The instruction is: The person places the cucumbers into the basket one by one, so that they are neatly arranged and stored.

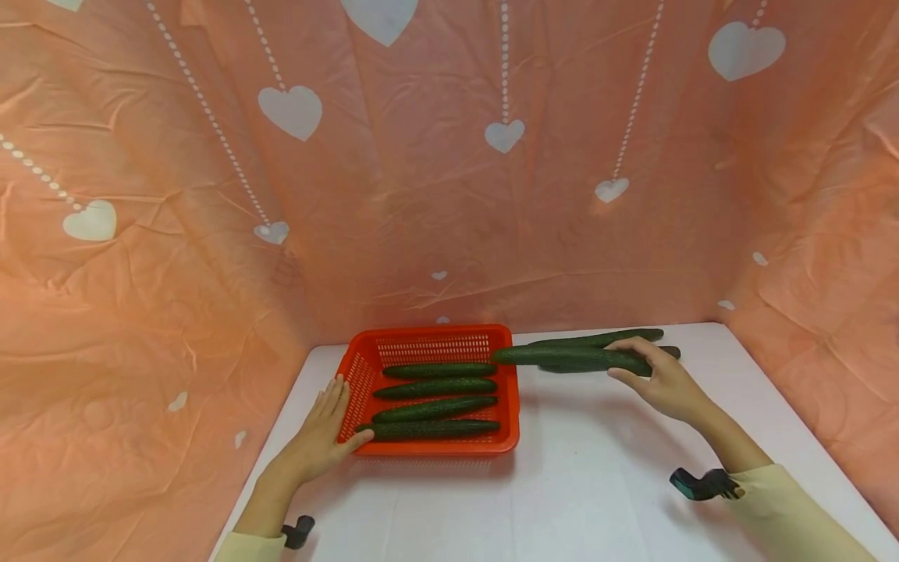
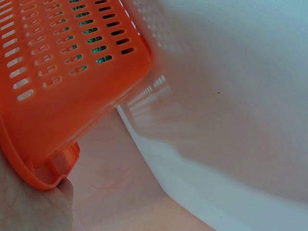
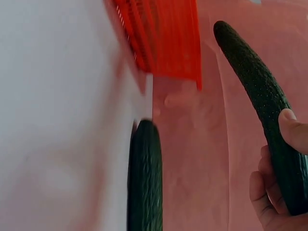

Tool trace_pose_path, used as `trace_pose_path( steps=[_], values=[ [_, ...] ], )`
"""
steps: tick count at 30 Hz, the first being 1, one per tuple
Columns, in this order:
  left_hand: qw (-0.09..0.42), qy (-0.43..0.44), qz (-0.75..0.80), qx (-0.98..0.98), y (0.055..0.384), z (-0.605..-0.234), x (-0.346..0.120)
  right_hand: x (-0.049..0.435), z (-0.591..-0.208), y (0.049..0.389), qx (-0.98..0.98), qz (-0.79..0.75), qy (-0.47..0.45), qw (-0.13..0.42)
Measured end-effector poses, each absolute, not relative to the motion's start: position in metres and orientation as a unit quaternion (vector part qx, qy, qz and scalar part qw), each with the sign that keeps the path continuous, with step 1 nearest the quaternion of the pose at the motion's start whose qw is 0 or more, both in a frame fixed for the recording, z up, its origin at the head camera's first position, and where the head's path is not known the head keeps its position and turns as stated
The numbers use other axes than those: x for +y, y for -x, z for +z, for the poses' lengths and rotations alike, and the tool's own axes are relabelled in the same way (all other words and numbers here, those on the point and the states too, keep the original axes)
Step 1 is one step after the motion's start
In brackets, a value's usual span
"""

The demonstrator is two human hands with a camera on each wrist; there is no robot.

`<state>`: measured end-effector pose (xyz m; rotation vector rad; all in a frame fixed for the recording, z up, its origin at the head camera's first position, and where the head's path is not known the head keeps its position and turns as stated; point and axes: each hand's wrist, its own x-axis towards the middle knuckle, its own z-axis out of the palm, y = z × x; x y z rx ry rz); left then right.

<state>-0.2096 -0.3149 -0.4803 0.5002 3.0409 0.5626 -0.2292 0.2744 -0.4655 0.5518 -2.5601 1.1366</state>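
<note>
My right hand point(image 1: 663, 378) grips a long dark green cucumber point(image 1: 555, 356), thumb on one side and fingers on the other. The cucumber is held above the table, its far end overlapping the right rim of a red plastic basket point(image 1: 515, 414) in the head view. Several cucumbers point(image 1: 435, 388) lie side by side in the basket. My left hand point(image 1: 316, 437) rests at the basket's left front corner, fingers straight along the left side and thumb over the front rim. In the left wrist view, that hand point(image 2: 33, 207) touches the rim beside the slotted wall point(image 2: 72, 106).
More cucumbers point(image 1: 597, 340) lie on the white table point(image 1: 583, 484) right of the basket, partly behind the held one. Orange sheeting point(image 1: 449, 195) with white hearts surrounds the table at the back and both sides. Each wrist wears a black device point(image 1: 705, 484).
</note>
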Motion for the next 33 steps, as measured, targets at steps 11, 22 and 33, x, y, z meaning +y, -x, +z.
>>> trace_pose_path(
  steps=[11,22,33],
  values=[
    [0.011,-0.154,0.183,0.971,0.208,-0.479,-0.312,0.219,-0.461,0.248,-0.867,0.413,-0.240,0.141],
    [0.011,-0.153,0.187,0.970,0.208,-0.479,-0.312,0.169,-0.458,0.266,-0.850,0.438,-0.271,0.108],
    [0.009,-0.151,0.184,0.971,0.208,-0.478,-0.311,0.125,-0.463,0.279,-0.843,0.440,-0.300,0.072]
  ],
)
